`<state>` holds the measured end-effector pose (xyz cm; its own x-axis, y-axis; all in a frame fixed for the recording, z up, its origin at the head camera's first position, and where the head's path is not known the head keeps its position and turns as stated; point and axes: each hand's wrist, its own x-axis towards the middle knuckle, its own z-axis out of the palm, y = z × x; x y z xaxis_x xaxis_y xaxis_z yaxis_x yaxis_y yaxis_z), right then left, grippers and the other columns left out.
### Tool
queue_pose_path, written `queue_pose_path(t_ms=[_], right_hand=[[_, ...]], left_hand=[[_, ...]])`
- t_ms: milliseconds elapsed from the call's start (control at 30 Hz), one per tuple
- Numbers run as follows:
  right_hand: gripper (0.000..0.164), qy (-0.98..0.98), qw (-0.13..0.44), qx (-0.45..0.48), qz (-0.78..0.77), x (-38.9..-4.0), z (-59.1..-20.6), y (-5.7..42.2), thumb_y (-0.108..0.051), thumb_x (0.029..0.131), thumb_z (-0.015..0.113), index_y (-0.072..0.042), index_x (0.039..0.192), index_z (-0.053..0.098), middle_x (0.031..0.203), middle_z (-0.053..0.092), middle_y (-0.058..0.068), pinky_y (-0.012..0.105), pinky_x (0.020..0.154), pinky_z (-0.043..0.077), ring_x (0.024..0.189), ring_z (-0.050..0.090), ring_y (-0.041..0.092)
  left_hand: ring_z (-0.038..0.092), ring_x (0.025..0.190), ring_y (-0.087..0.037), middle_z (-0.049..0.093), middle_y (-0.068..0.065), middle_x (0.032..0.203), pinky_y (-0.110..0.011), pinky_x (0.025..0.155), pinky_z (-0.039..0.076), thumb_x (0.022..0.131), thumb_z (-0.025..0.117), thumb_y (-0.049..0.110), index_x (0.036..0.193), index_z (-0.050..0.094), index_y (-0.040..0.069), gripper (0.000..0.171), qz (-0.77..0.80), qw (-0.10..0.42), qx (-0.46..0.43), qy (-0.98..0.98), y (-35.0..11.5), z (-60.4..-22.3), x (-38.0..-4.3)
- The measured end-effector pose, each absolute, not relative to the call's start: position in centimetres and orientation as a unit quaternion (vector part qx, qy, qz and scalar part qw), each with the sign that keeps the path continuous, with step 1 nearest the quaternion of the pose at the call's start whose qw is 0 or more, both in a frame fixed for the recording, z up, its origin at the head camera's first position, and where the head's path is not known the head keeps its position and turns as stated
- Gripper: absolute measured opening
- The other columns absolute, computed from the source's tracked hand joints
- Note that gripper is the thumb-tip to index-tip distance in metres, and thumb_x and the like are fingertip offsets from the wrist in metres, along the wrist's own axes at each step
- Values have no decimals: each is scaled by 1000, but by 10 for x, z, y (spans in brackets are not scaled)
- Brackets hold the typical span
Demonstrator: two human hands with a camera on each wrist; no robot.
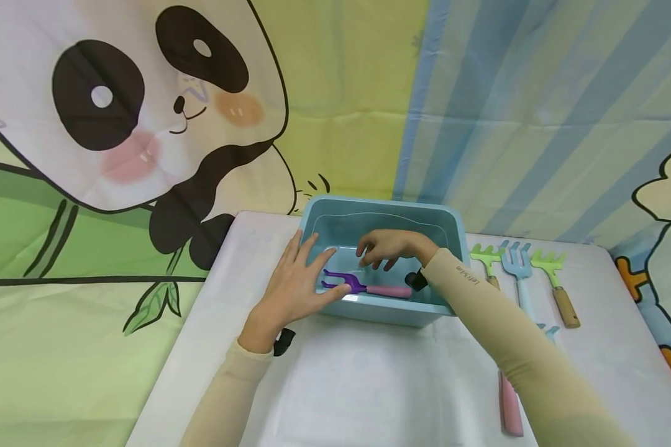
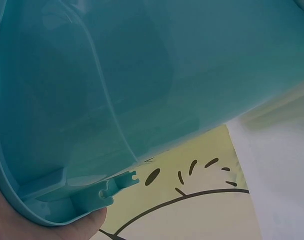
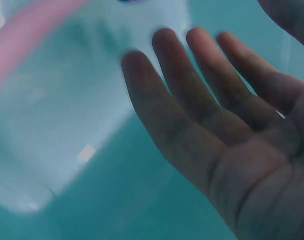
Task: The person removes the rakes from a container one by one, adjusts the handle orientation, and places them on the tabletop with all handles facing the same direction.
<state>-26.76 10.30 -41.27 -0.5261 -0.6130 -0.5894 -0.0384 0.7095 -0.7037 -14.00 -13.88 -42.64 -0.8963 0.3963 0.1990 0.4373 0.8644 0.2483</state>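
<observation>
A light blue plastic tub (image 1: 380, 203) stands on the white-covered table. Inside it lies a small garden fork (image 1: 388, 291) with purple prongs and a pink handle. My left hand (image 1: 293, 282) is at the tub's left side, fingers spread and thumb reaching over the near rim. In the left wrist view, fingertips (image 2: 94, 222) show beside the tub's rim. My right hand (image 1: 394, 244) hangs inside the tub above the fork, holding nothing. The right wrist view shows its fingers loosely extended, apart from the blurred pink handle (image 3: 32, 37).
Right of the tub lie two green rakes with wooden handles, one rake (image 1: 556, 282) fully seen, and a light blue fork (image 1: 517, 267). My right forearm partly hides a pink-handled tool (image 1: 511, 406). A panda-printed cloth (image 1: 335, 105) hangs behind the table.
</observation>
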Motion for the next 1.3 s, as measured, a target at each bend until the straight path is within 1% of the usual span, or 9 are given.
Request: queue_pose_path(t_ms=[200, 433, 567, 633, 800, 933, 1100, 1233, 1300], right_hand=[[43, 811, 459, -194, -307, -264, -428, 99, -20, 99, 62, -1, 136, 54, 118, 62, 10, 51, 89, 54, 114, 60, 37], [26, 803, 501, -195, -259, -256, -445, 96, -13, 95, 59, -4, 119, 63, 109, 65, 14, 49, 83, 57, 100, 63, 30], [29, 798, 514, -178, -258, -254, -448, 94, -13, 94, 63, -2, 121, 62, 105, 64, 14, 48, 81, 57, 99, 62, 30], [33, 799, 515, -178, -254, -254, -449, 94, -14, 94, 64, -1, 124, 61, 106, 64, 14, 47, 81, 58, 100, 62, 30], [36, 815, 494, -202, -224, -256, -449, 96, -17, 94, 66, -1, 125, 61, 106, 64, 10, 43, 82, 57, 99, 63, 25], [33, 831, 481, -202, -195, -256, -449, 98, -20, 95, 68, -4, 123, 62, 102, 65, 7, 45, 85, 56, 96, 63, 22], [23, 833, 487, -198, -173, -253, -450, 99, -22, 95, 68, -9, 114, 65, 99, 64, 7, 49, 87, 54, 93, 62, 22], [22, 823, 511, -187, -166, -251, -451, 98, -23, 95, 69, -10, 112, 65, 99, 67, 7, 51, 87, 54, 95, 65, 24], [20, 811, 530, -180, -171, -250, -452, 98, -20, 95, 68, -10, 112, 65, 100, 68, 7, 51, 86, 55, 96, 66, 26]], left_hand=[[1, 150, -41, 28, -18, 160, -58, 117, 11, 86, 34, 86, 149, 50, 22, 91, -144, 76, -219, -962, -138, -426, -141], [0, 150, -40, 27, -18, 160, -56, 119, 7, 86, 36, 85, 149, 50, 21, 90, -147, 72, -218, -962, -139, -425, -140], [0, 151, -40, 27, -17, 161, -55, 119, 7, 86, 35, 85, 149, 50, 22, 91, -145, 70, -217, -963, -138, -426, -140], [-1, 151, -39, 27, -17, 161, -55, 119, 7, 86, 34, 86, 150, 50, 22, 91, -145, 69, -217, -963, -138, -426, -140], [-1, 151, -39, 27, -17, 161, -56, 119, 8, 86, 35, 86, 149, 50, 22, 91, -146, 69, -217, -963, -138, -426, -140], [-1, 151, -39, 27, -17, 160, -57, 118, 9, 86, 36, 85, 149, 50, 22, 90, -148, 70, -216, -963, -138, -425, -140], [0, 151, -40, 27, -17, 160, -57, 118, 10, 86, 36, 85, 149, 50, 22, 90, -146, 69, -215, -963, -138, -426, -140], [2, 150, -40, 28, -18, 160, -58, 118, 12, 86, 38, 84, 148, 51, 22, 89, -146, 77, -216, -962, -138, -426, -140], [2, 150, -41, 29, -18, 159, -58, 117, 12, 86, 39, 84, 148, 51, 22, 89, -147, 79, -217, -962, -138, -426, -139]])
